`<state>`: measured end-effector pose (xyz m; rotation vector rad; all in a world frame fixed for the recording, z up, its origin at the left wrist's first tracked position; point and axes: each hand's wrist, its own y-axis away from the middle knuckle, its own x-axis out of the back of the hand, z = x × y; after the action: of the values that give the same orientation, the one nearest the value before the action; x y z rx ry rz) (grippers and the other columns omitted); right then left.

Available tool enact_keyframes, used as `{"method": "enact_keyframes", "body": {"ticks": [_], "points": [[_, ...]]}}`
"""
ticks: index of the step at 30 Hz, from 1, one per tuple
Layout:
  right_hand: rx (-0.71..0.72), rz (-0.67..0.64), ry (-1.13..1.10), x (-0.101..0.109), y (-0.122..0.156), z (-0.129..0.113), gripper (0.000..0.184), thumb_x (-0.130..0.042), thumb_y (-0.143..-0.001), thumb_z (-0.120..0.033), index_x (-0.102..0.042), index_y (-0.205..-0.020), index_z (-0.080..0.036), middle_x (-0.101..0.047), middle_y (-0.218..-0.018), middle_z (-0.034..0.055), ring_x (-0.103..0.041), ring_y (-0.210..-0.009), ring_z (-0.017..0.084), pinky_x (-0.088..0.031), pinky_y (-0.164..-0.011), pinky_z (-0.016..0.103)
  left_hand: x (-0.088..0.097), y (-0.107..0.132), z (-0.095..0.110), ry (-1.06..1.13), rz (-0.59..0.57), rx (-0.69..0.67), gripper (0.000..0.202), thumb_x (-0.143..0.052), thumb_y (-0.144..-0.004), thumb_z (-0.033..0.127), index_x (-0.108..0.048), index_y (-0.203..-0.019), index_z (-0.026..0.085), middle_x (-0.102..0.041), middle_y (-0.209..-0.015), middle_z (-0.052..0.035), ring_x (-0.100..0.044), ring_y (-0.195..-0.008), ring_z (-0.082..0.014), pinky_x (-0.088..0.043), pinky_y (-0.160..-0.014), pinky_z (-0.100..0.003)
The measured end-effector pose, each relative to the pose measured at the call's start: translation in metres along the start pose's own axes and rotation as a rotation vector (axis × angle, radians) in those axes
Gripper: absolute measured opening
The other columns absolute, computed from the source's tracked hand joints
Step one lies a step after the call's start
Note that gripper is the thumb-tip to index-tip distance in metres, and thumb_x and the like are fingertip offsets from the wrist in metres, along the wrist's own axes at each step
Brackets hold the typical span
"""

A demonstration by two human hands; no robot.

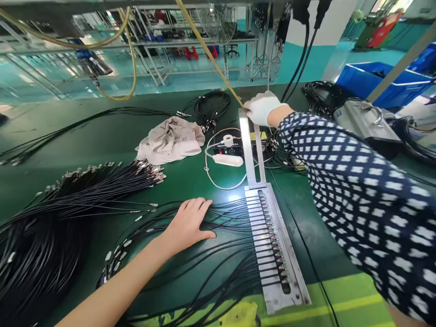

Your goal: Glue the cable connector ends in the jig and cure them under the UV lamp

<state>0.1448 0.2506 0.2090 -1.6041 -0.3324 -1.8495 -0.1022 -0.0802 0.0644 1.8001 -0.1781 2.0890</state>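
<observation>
My left hand lies bare and flat over several black cables, its fingers stretched out and the thumb apart. These cables run into a long metal fixture, where their stripped ends sit side by side along a slot. A slotted metal bar extends from the far end of this fixture. At the bar's far end, my right hand, in a white glove, is closed on it; some of its fingertips are hidden. Beside the bar, a small white lamp shines on the green tabletop.
A large bundle of black cables covers the left side. A crumpled cloth and a coiled cable lie farther back. Behind the bar sits a black control box. A silver case and a blue bin stand at right.
</observation>
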Motion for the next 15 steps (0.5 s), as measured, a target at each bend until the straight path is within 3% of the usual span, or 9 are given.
{"method": "enact_keyframes", "body": {"ticks": [5, 8, 11, 15], "points": [[-0.044, -0.054, -0.043, -0.074, -0.024, -0.003, 0.040, -0.058, -0.099, -0.043, -0.071, -0.090, -0.006, -0.076, -0.098, 0.0128, -0.064, -0.117, 0.033, -0.041, -0.109, 0.063, 0.007, -0.002, -0.005, 0.064, -0.124, -0.067, 0.031, -0.063, -0.094, 0.036, -0.057, -0.121, 0.020, -0.063, -0.113, -0.0073, -0.057, -0.108, -0.0266, -0.041, -0.097, -0.040], [-0.146, -0.098, -0.103, -0.097, -0.028, -0.005, 0.053, -0.048, -0.104, -0.047, -0.070, -0.092, 0.000, -0.074, -0.104, 0.0145, -0.065, -0.117, 0.030, -0.041, -0.110, 0.057, 0.016, -0.015, 0.000, 0.092, -0.262, -0.032, 0.012, -0.057, -0.089, 0.026, -0.059, -0.098, 0.019, -0.062, -0.100, -0.0071, -0.059, -0.092, -0.0253, -0.041, -0.082, -0.038], [-0.179, -0.128, -0.142, -0.098, -0.026, -0.008, 0.042, -0.051, -0.105, -0.043, -0.070, -0.104, -0.006, -0.072, -0.112, 0.0102, -0.068, -0.112, 0.022, -0.048, -0.107, 0.047, 0.026, -0.029, 0.002, 0.145, -0.366, 0.010, 0.009, -0.056, -0.082, 0.025, -0.051, -0.076, 0.020, -0.059, -0.089, -0.0055, -0.056, -0.079, -0.0220, -0.037, -0.070, -0.034], [-0.138, -0.016, -0.223, -0.061, 0.008, -0.018, 0.052, -0.039, -0.108, -0.041, -0.063, -0.121, 0.003, -0.067, -0.124, 0.0140, -0.062, -0.123, 0.026, -0.044, -0.108, 0.047, 0.036, -0.041, -0.003, 0.285, -0.548, 0.007, 0.022, -0.059, -0.078, 0.032, -0.043, -0.068, 0.021, -0.056, -0.071, -0.0012, -0.054, -0.068, -0.0184, -0.035, -0.061, -0.030]]}}
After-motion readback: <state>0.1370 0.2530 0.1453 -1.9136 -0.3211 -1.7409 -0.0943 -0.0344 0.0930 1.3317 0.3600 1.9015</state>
